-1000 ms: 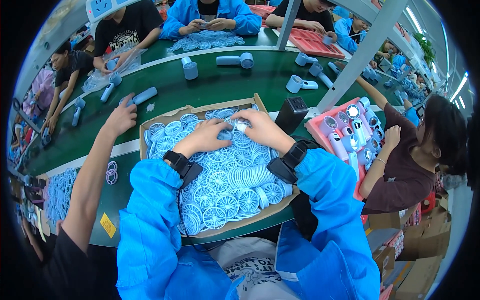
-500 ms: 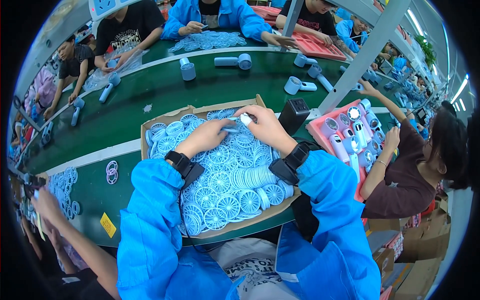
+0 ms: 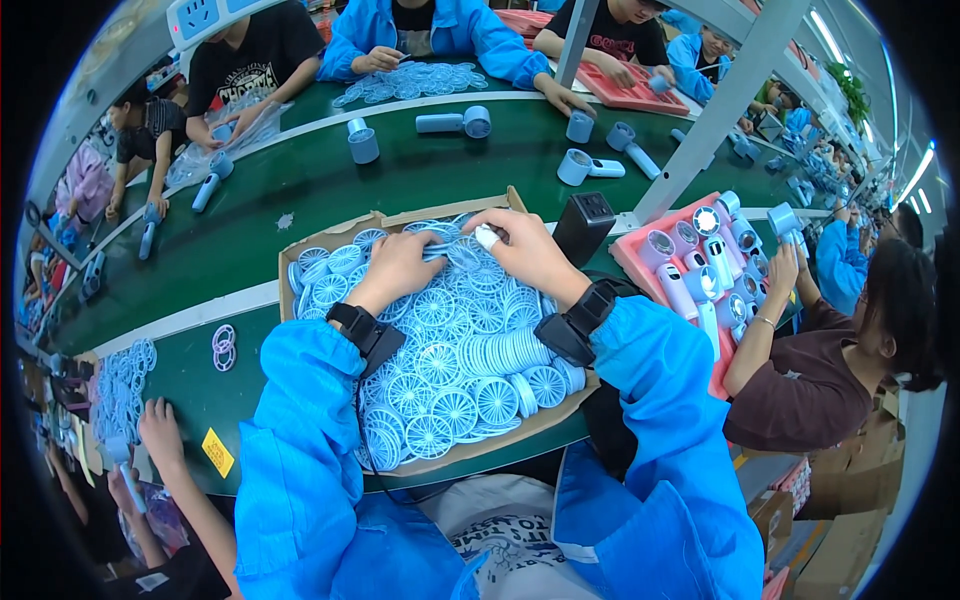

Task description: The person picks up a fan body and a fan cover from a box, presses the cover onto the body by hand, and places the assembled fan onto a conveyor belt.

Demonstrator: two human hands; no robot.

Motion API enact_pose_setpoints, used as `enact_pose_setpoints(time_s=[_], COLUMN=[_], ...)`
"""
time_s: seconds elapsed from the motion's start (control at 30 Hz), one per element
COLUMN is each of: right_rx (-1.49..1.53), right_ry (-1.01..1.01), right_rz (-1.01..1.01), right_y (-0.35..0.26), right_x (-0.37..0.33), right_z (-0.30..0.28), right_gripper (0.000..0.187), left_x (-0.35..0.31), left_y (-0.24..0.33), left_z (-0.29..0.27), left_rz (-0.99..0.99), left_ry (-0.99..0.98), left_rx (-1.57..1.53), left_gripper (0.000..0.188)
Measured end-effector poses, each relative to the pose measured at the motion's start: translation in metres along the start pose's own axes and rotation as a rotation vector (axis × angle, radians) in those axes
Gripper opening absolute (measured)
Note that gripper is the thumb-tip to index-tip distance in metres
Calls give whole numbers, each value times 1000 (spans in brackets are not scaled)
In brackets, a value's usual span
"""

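Observation:
A cardboard box (image 3: 548,432) in front of me is full of light blue round fan grilles (image 3: 437,362) with spokes. Over the far part of the box, my left hand (image 3: 403,266) has its fingers closed on a few grilles. My right hand (image 3: 522,252) is beside it, its fingers curled onto the same small bunch of grilles (image 3: 458,240). A white wrap (image 3: 487,237) covers one of its digits. The fingertips partly cover the bunch, so its exact number is hidden. A row of stacked grilles (image 3: 505,352) lies on its side near my right wrist.
A black box-shaped object (image 3: 584,228) stands right of the box. Beyond it, a pink tray (image 3: 628,250) holds several handheld fans. More fans (image 3: 363,142) lie on the green conveyor belt (image 3: 300,185). Left are two pink rings (image 3: 223,347), a yellow label (image 3: 217,453) and a grille pile (image 3: 122,385). Co-workers sit around.
My left hand has shifted slightly left and its fingers now reach onto the grilles. Fans on the belt have moved slightly left. The co-worker at right now holds up a fan.

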State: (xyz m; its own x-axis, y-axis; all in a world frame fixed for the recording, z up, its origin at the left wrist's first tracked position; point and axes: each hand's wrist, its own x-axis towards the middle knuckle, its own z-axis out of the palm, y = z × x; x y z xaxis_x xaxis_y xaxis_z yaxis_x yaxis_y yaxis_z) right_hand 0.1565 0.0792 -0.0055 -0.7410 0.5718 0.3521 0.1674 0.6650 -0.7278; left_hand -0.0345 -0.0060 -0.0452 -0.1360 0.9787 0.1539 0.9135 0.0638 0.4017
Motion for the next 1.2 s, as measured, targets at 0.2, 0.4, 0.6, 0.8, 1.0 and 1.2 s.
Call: enact_pose_setpoints(time_s=[0.2, 0.4, 0.6, 0.8, 1.0, 1.2], right_rx=[26, 23, -5, 14, 29, 37], right_ry=[-22, -21, -62, -51, -50, -64], right_rz=[26, 5, 76, 64, 21, 23], right_y=[-1, 0, 0, 2, 0, 2], right_x=[0, 0, 0, 0, -1, -1], right_z=[-1, 2, 0, -2, -3, -1], right_gripper=[21, 20, 19, 20, 20, 19], left_x=[-9, -1, 1, 2, 2, 4], left_y=[13, -3, -2, 6, 9, 14], left_z=[-6, -1, -2, -7, -10, -12], left_rz=[-1, -12, 32, 37, 8, 145], left_ry=[-87, -54, 27, 60, 18, 137], left_rx=[137, -49, -162, -236, -256, -391], left_gripper=[44, 45, 39, 35, 32, 29])
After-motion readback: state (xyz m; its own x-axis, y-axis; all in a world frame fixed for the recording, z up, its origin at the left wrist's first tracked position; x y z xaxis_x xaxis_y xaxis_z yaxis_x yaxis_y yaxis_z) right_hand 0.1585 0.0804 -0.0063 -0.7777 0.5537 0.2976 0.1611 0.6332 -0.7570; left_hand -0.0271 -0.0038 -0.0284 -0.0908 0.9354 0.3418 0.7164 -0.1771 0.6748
